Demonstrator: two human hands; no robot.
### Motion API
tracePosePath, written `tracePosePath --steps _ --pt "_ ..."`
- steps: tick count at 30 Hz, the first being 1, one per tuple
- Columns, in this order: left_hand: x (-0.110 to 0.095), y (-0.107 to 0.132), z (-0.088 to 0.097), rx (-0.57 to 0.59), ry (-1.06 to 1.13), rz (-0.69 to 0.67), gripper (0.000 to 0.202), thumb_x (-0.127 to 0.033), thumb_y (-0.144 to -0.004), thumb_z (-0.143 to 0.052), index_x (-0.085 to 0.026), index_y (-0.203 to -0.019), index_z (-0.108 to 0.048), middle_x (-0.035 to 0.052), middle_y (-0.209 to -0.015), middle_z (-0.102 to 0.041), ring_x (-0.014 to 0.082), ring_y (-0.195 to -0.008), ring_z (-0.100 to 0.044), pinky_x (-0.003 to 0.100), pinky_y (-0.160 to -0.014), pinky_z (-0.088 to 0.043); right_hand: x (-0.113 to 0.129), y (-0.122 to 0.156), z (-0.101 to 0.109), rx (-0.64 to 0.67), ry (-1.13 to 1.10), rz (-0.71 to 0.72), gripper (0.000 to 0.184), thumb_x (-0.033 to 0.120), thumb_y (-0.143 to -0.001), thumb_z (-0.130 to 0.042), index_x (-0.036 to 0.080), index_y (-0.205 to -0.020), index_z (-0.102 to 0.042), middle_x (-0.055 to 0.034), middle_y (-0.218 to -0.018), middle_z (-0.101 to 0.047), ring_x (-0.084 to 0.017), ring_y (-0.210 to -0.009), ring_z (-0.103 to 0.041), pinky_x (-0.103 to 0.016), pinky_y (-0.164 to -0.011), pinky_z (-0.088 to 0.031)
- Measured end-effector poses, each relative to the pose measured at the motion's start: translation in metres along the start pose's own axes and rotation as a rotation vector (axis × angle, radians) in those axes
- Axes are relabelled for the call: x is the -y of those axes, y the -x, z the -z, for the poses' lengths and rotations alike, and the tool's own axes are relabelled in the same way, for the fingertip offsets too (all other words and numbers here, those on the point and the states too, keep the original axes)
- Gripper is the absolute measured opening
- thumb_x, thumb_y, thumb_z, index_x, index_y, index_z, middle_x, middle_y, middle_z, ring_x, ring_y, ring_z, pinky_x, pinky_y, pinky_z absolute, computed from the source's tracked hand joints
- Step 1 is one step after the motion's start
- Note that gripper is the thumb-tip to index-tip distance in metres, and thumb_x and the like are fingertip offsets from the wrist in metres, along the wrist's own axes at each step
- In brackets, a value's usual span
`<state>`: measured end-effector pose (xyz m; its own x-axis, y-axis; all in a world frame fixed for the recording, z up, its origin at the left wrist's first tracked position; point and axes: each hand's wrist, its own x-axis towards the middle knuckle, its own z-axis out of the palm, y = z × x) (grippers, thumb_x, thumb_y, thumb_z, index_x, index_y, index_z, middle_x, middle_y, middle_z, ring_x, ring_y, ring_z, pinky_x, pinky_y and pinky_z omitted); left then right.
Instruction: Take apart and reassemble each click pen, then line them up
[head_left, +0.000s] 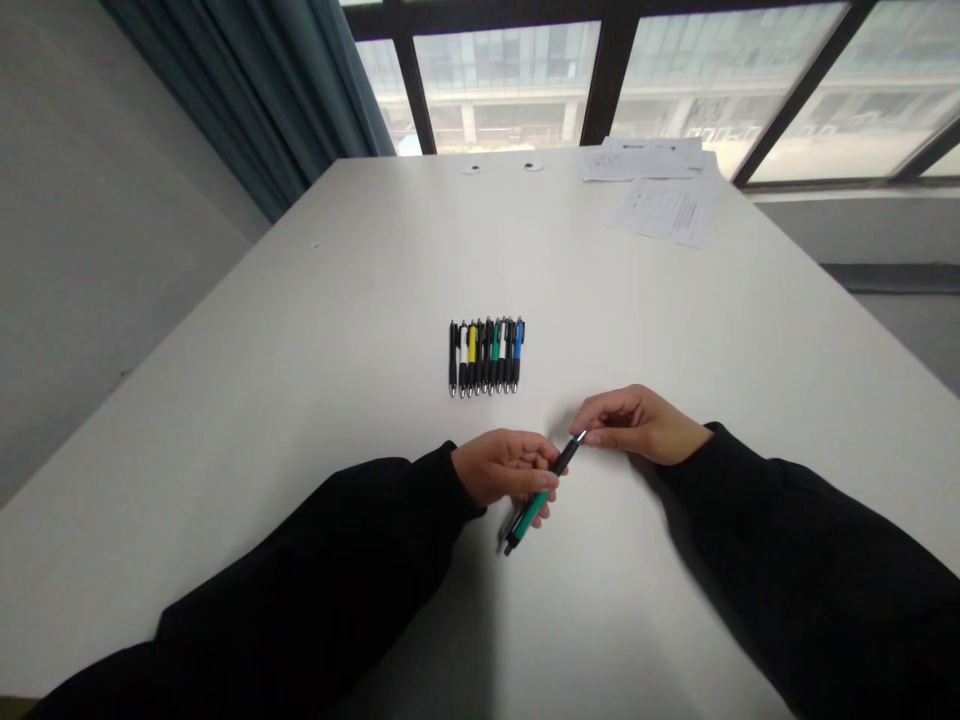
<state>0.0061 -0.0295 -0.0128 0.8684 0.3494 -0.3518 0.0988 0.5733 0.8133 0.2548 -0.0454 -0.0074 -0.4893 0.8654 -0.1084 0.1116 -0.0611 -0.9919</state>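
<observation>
A green and black pen (535,507) is held at a slant above the table, its silver tip pointing up and to the right. My left hand (510,470) grips its barrel between thumb and fingers. At the tip end, my right hand (634,425) has thumb and fingertips pinched on the pen's point. Beyond both hands lies a row of several pens (486,357) side by side, with black, white, yellow, green and blue barrels. Their silver tips face me.
The white table (360,290) spreads out around my hands. Printed papers (660,205) lie at its far right, and two small white oval pieces (471,170) sit near the far edge. Windows and a blue-grey curtain (262,90) stand beyond.
</observation>
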Motion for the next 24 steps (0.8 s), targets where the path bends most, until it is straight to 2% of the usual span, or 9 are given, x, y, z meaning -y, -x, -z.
tracePosePath --steps 4,7,11,15,16,18,20,22,24 --pt "0.0 0.0 0.001 -0.008 -0.028 0.01 0.044 -0.039 -0.07 -0.082 -0.01 -0.095 -0.061 0.0038 -0.07 -0.065 0.0157 -0.055 -0.066 0.025 -0.049 -0.054 0.001 0.0 -0.001 0.051 0.027 0.0 0.031 0.04 -0.081 -0.073 0.012 -0.093 -0.072 -0.0061 -0.081 -0.069 -0.015 -0.073 -0.059 -0.029 -0.071 -0.046" --pt "0.001 0.0 0.001 -0.002 -0.027 0.018 0.044 -0.04 -0.068 -0.083 -0.01 -0.093 -0.062 0.0041 -0.069 -0.065 0.0155 -0.054 -0.065 0.026 -0.049 -0.054 0.003 0.0 -0.002 0.089 0.044 -0.006 0.031 0.041 -0.083 -0.071 0.011 -0.09 -0.07 -0.0046 -0.076 -0.066 -0.014 -0.069 -0.056 -0.028 -0.067 -0.044" --pt "0.001 0.0 0.0 0.003 -0.031 0.02 0.043 -0.04 -0.069 -0.083 -0.01 -0.091 -0.061 0.0033 -0.068 -0.065 0.0138 -0.052 -0.064 0.024 -0.047 -0.053 0.007 -0.001 -0.005 0.094 0.141 0.023 0.035 0.045 -0.084 -0.067 0.012 -0.073 -0.063 0.0005 -0.063 -0.056 -0.01 -0.059 -0.046 -0.025 -0.057 -0.037" --pt "0.001 0.0 -0.001 -0.019 -0.033 0.022 0.042 -0.039 -0.068 -0.083 -0.011 -0.09 -0.061 0.0021 -0.067 -0.063 0.0137 -0.052 -0.064 0.023 -0.045 -0.052 0.01 -0.002 -0.01 0.07 0.334 0.07 0.05 0.05 -0.091 -0.056 0.013 -0.057 -0.058 0.0015 -0.053 -0.048 -0.009 -0.051 -0.04 -0.025 -0.051 -0.032" --pt "0.001 -0.001 -0.001 -0.025 -0.033 0.019 0.043 -0.04 -0.068 -0.083 -0.011 -0.09 -0.061 0.002 -0.067 -0.063 0.014 -0.052 -0.064 0.023 -0.045 -0.052 0.01 -0.002 -0.01 0.048 0.333 0.07 0.052 0.052 -0.093 -0.052 0.013 -0.06 -0.061 0.0008 -0.055 -0.049 -0.009 -0.051 -0.04 -0.025 -0.051 -0.033" --pt "0.002 -0.001 -0.002 -0.039 -0.032 0.009 0.044 -0.04 -0.067 -0.084 -0.011 -0.091 -0.061 0.0019 -0.067 -0.063 0.0145 -0.052 -0.064 0.024 -0.045 -0.053 0.009 -0.001 -0.009 0.009 0.245 0.064 0.048 0.054 -0.094 -0.048 0.011 -0.083 -0.069 -0.0015 -0.065 -0.056 -0.01 -0.055 -0.044 -0.025 -0.053 -0.035" --pt "0.002 -0.002 -0.002 -0.053 -0.031 -0.002 0.046 -0.042 -0.066 -0.084 -0.01 -0.09 -0.061 0.0017 -0.066 -0.063 0.0144 -0.052 -0.064 0.024 -0.045 -0.053 0.007 0.0 -0.007 0.011 0.137 0.058 0.043 0.052 -0.089 -0.058 0.012 -0.103 -0.068 -0.0025 -0.075 -0.06 -0.011 -0.061 -0.047 -0.024 -0.055 -0.037" --pt "0.002 -0.002 -0.002 -0.055 -0.035 0.003 0.047 -0.042 -0.065 -0.085 -0.01 -0.09 -0.061 0.0017 -0.066 -0.062 0.0145 -0.052 -0.064 0.024 -0.045 -0.053 0.006 0.0 -0.005 0.052 0.098 0.05 0.039 0.047 -0.083 -0.069 0.013 -0.1 -0.068 -0.0015 -0.075 -0.06 -0.012 -0.063 -0.048 -0.025 -0.057 -0.038" --pt "0.002 -0.001 -0.002 -0.051 -0.039 0.014 0.047 -0.042 -0.065 -0.085 -0.01 -0.09 -0.061 0.0016 -0.066 -0.062 0.0148 -0.053 -0.065 0.024 -0.046 -0.053 0.006 -0.001 -0.005 0.073 0.135 0.042 0.034 0.046 -0.082 -0.07 0.012 -0.083 -0.069 -0.0007 -0.067 -0.058 -0.012 -0.062 -0.049 -0.025 -0.058 -0.039"
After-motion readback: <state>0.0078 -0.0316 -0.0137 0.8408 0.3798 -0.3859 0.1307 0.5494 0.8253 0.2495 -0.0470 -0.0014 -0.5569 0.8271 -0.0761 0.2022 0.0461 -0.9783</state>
